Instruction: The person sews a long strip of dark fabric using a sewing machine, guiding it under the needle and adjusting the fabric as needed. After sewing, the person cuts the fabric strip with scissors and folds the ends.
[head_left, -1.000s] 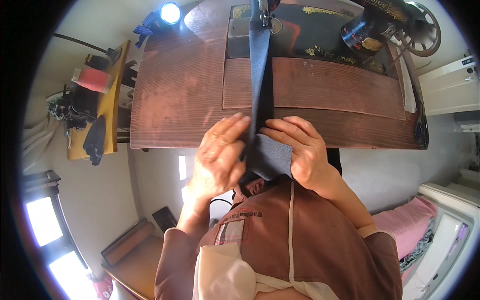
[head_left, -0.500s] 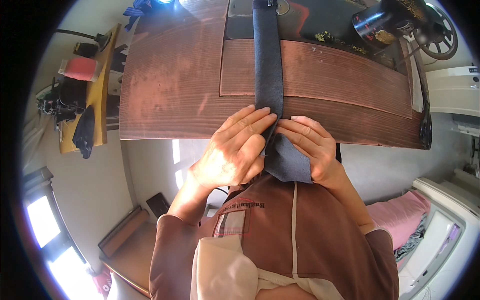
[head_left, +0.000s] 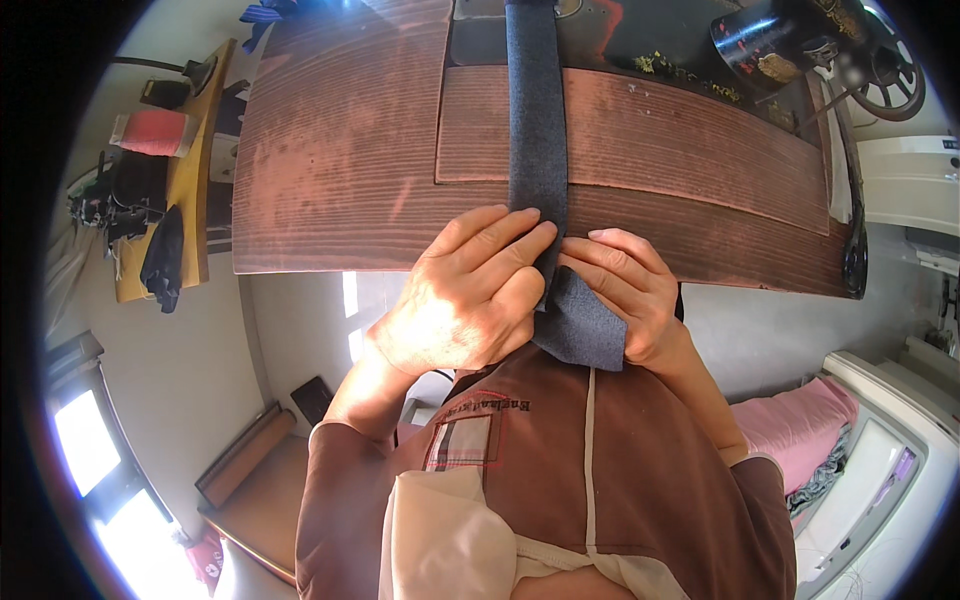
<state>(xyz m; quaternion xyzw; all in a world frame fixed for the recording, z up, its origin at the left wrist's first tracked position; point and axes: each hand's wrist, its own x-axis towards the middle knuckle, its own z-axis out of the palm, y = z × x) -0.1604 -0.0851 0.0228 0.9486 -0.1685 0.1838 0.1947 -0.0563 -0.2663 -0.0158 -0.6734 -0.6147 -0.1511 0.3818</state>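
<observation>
A long dark grey-blue fabric strip (head_left: 537, 120) runs from the sewing machine bed toward me, across the wooden table's front edge. On its left side, my left hand (head_left: 470, 295) pinches the strip near that edge; the fingertips lie on top and the thumb is hidden. My right hand (head_left: 635, 300) is closed on the strip's right side, fingers bent against the cloth, just across from the left fingertips. Between the hands the fabric is folded over on itself. Its loose near end hangs off the table above my brown garment (head_left: 680, 450).
At the far right stands the black sewing machine body (head_left: 780, 45) with its handwheel (head_left: 893, 85). The wooden tabletop (head_left: 330, 160) spreads to the left. A yellow wooden shelf (head_left: 185, 190) at the left carries a red thread spool (head_left: 152, 133). Pink cloth (head_left: 800, 430) lies at the lower right.
The left hand's fingers and thumb have drawn in against the strip, and the fold between the hands looks flatter. The right hand has barely moved. The whole view has shifted slightly.
</observation>
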